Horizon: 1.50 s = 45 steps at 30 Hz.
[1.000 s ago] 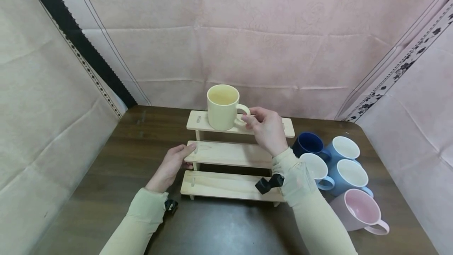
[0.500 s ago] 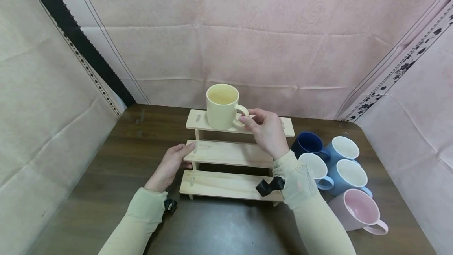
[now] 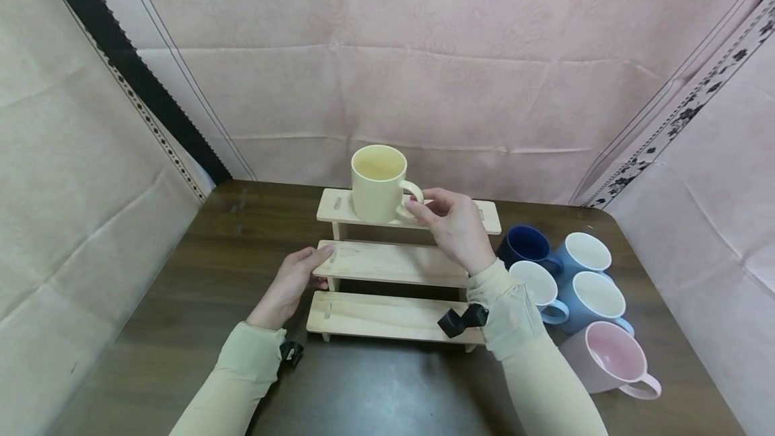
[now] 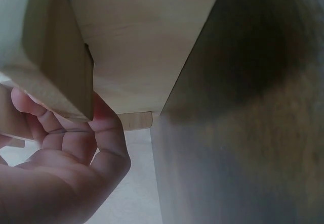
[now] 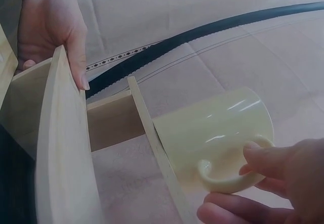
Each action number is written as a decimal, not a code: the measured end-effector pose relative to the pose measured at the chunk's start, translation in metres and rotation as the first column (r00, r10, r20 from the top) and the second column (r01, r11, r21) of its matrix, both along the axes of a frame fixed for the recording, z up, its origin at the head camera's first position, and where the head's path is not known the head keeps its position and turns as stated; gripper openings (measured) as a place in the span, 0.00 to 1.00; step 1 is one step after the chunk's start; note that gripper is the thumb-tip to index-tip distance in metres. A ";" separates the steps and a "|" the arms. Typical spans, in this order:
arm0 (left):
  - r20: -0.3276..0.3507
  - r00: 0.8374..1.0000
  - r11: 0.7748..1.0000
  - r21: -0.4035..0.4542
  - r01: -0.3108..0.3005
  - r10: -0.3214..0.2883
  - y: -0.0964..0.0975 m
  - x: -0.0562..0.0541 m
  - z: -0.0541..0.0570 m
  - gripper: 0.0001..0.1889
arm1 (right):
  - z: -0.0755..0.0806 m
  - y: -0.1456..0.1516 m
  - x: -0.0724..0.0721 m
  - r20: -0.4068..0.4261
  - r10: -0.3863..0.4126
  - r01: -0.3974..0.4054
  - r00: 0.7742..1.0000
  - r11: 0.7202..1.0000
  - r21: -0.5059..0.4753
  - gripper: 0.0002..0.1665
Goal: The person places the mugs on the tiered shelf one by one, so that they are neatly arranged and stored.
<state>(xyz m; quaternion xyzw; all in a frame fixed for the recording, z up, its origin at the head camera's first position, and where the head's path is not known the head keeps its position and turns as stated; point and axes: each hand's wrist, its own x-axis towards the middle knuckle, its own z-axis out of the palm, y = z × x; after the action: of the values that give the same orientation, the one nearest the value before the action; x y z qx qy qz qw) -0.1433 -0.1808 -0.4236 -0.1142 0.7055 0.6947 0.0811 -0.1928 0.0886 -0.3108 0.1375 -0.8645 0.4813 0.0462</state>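
Your right hand (image 3: 457, 229) pinches the handle (image 5: 225, 185) of the yellow mug (image 3: 375, 190) on the top shelf (image 3: 336, 206); your left hand (image 3: 289, 286) grips the middle shelf (image 3: 390, 264). A sideways pull could perhaps tip the mug.

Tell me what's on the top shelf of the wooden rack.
A yellow mug appears to rest there, left of centre, the right hand pinching its handle. Mug and hand hide parts of the shelf from view.

The brown, seemingly wooden table (image 3: 363, 392) carries a three-tier rack (image 3: 393, 264) and five mugs (image 3: 582, 311)
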 end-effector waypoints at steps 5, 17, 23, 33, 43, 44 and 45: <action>0.013 1.000 1.000 0.006 -0.006 0.006 -0.001 0.000 -0.001 0.22 | -0.001 0.002 0.003 0.035 0.014 -0.015 0.999 1.000 0.027 0.19; 0.013 1.000 1.000 0.017 -0.005 0.005 0.001 -0.001 -0.004 0.22 | -0.006 0.028 0.020 0.041 0.000 -0.002 0.999 0.999 0.052 0.23; 0.017 1.000 1.000 0.021 -0.005 0.005 0.002 -0.001 -0.004 0.21 | -0.013 0.045 0.033 0.047 0.009 -0.013 0.999 0.997 0.077 0.24; -0.005 1.000 1.000 0.005 0.001 -0.001 0.000 -0.003 -0.005 0.22 | -0.018 0.069 0.058 0.013 0.039 -0.040 0.999 0.997 0.073 0.21; -0.003 1.000 1.000 0.001 0.014 -0.014 -0.001 -0.002 -0.004 0.23 | -0.018 0.093 0.091 -0.087 -0.033 0.043 0.996 0.992 0.119 0.16; -0.005 1.000 1.000 0.001 0.017 -0.017 -0.001 -0.001 -0.004 0.23 | -0.018 0.096 0.094 -0.100 -0.039 0.051 0.994 0.992 0.116 0.15; -0.007 1.000 1.000 0.002 0.018 -0.018 -0.002 -0.001 -0.004 0.23 | -0.018 0.099 0.098 -0.109 -0.044 0.056 0.993 0.993 0.107 0.15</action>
<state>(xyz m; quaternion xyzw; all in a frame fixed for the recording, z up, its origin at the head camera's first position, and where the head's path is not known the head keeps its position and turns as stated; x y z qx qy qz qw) -0.1444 -0.1825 -0.4275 -0.1052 0.7061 0.6951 0.0851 -0.0949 0.1879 -0.3291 0.1438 -0.8891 0.4236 0.0966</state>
